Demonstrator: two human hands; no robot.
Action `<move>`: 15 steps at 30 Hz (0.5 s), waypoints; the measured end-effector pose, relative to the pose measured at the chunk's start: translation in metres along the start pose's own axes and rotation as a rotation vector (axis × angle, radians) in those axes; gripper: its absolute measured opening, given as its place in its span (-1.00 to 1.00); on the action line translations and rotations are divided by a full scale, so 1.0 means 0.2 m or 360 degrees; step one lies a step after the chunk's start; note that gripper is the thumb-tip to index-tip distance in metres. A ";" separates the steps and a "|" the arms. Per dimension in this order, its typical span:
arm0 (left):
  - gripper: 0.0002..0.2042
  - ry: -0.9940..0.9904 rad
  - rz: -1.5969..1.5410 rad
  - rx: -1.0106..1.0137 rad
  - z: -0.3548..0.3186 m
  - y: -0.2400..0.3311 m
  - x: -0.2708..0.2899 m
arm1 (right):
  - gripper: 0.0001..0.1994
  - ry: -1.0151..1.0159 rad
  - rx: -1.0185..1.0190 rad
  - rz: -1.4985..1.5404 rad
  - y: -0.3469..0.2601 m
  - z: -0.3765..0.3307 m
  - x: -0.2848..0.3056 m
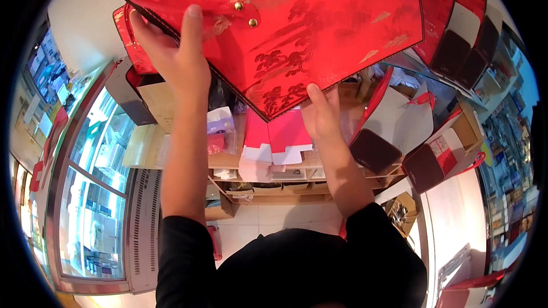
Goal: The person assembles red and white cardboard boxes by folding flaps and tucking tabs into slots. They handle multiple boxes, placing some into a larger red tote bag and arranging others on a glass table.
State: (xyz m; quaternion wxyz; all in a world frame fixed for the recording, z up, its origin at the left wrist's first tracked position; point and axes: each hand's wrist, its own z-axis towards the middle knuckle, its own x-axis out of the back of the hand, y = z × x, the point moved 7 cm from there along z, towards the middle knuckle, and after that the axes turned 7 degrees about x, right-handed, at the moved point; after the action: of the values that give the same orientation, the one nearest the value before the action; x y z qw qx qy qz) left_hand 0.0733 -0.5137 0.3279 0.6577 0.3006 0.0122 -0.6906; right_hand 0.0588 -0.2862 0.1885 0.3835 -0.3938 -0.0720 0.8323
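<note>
A large red gift box (319,17) with gold tree patterns, brass studs and a red handle fills the top of the head view, held up in the air. My left hand (174,51) grips its left edge near the handle, thumb over the front face. My right hand (322,117) supports its lower corner from beneath, fingers behind the panel. Below the box, a stack of flat red and white folded cartons (274,145) lies on a wooden shelf (142,148).
More red boxes with dark brown and white panels (388,131) lean at the right, others (456,28) stacked higher up. A glass-fronted display cabinet (94,194) stands at the left. Cardboard boxes (154,102) sit on the shelf; pale tiled floor (274,219) below.
</note>
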 end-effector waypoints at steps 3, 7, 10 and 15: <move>-0.41 -0.0075 -0.0009 -0.0082 0.09 0.07 -0.11 | -0.44 -0.0023 -0.0083 0.0088 0.01 0.12 0.02; -0.54 -0.0121 0.0017 -0.0059 0.21 0.10 -0.25 | -0.46 -0.0129 -0.0090 0.0144 -0.05 0.33 0.01; -0.50 -0.0300 0.0131 -0.0216 0.41 0.13 -0.38 | -0.51 -0.0238 -0.0063 0.0119 -0.08 0.49 -0.01; -0.57 -0.0426 0.0635 -0.0373 0.52 0.23 -0.54 | -0.52 -0.0320 -0.0132 0.0207 -0.03 0.75 -0.01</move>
State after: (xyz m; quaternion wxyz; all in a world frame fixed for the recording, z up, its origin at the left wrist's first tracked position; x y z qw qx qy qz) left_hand 0.0687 -0.4656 0.4780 0.8069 0.1249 -0.0545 -0.5748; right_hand -0.0432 -0.2562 0.2946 0.3029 -0.3277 -0.1189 0.8870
